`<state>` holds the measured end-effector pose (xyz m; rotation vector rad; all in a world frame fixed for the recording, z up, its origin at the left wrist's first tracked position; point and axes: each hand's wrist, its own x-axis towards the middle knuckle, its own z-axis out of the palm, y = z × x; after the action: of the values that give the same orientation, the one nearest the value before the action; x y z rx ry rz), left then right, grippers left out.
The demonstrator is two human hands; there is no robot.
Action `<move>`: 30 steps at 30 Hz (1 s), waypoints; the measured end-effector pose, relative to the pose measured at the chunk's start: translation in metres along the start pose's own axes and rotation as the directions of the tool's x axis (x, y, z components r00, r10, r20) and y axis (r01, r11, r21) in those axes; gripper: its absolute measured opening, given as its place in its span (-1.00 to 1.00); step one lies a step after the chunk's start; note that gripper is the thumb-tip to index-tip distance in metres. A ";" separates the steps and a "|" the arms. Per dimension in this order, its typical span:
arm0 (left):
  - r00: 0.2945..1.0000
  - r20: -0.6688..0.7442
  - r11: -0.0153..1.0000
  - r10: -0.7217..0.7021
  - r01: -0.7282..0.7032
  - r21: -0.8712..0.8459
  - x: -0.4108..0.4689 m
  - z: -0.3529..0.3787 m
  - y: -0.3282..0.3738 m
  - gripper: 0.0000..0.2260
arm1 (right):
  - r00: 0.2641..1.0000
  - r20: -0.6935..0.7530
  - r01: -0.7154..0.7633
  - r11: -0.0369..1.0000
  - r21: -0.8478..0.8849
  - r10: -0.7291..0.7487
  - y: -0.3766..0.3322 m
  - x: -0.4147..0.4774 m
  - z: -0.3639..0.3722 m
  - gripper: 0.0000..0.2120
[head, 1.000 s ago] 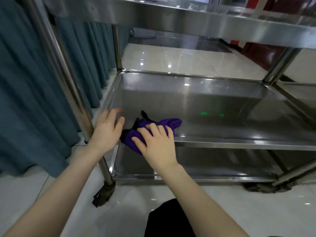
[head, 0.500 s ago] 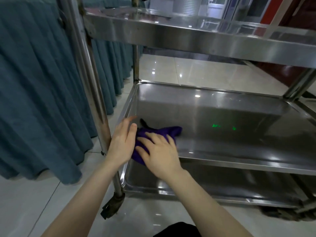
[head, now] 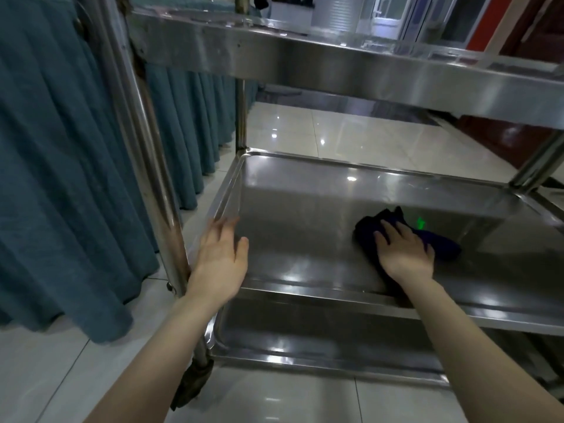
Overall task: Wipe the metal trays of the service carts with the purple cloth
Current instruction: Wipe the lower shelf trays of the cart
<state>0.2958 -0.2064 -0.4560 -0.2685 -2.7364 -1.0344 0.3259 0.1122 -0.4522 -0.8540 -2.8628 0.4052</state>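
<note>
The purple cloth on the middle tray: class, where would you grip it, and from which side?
Probably the bunched right end of the purple cloth, which sticks out past the right hand pressing it. Come in from the open front of the tray, since the shelf above blocks a straight-down reach.

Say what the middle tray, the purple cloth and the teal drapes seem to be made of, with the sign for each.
Middle tray: metal, probably stainless steel, polished; it mirrors the lights.
Purple cloth under the right hand: soft matt fabric, bunched in folds; fibre unclear.
Teal drapes: matt, woven-looking textile, hanging in pleats.
</note>
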 end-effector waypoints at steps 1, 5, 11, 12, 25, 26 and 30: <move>1.000 -0.017 1.000 0.000 0.000 -0.006 -0.001 0.001 0.001 -0.60 | 1.000 0.000 0.009 1.000 -0.020 -0.009 -0.009 -0.001 0.002 -0.54; 0.998 -0.058 0.995 -0.004 -0.002 -0.100 -0.002 0.000 0.004 -0.63 | 0.907 0.016 0.421 0.904 -0.070 -0.421 -0.107 -0.020 0.036 -0.57; 0.997 -0.047 0.996 0.065 -0.068 -0.054 -0.005 -0.004 -0.002 -0.59 | 0.676 0.221 0.690 0.709 0.142 -0.703 -0.187 -0.032 0.055 -0.55; 0.997 -0.029 0.997 0.071 -0.072 -0.026 -0.005 -0.004 -0.004 -0.58 | 0.710 0.200 0.665 0.737 0.125 -0.675 -0.170 -0.023 0.051 -0.55; 0.984 0.160 0.899 0.076 -0.137 0.417 -0.004 0.009 0.004 -0.52 | 0.987 0.011 0.159 0.984 -0.077 -0.159 0.008 0.018 -0.007 -0.56; 0.985 0.164 0.900 0.060 -0.124 0.417 -0.003 0.009 0.007 -0.51 | 0.955 0.015 0.297 0.953 -0.068 -0.296 -0.010 0.003 0.003 -0.57; 0.974 0.196 0.921 0.114 -0.177 0.347 -0.003 0.026 0.044 -0.51 | 0.796 0.075 0.602 0.798 -0.004 -0.600 -0.031 -0.038 0.013 -0.56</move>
<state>0.3066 -0.1565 -0.4480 -0.5116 -2.9360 -0.4707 0.3391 0.0630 -0.4569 0.1104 -2.9925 0.3127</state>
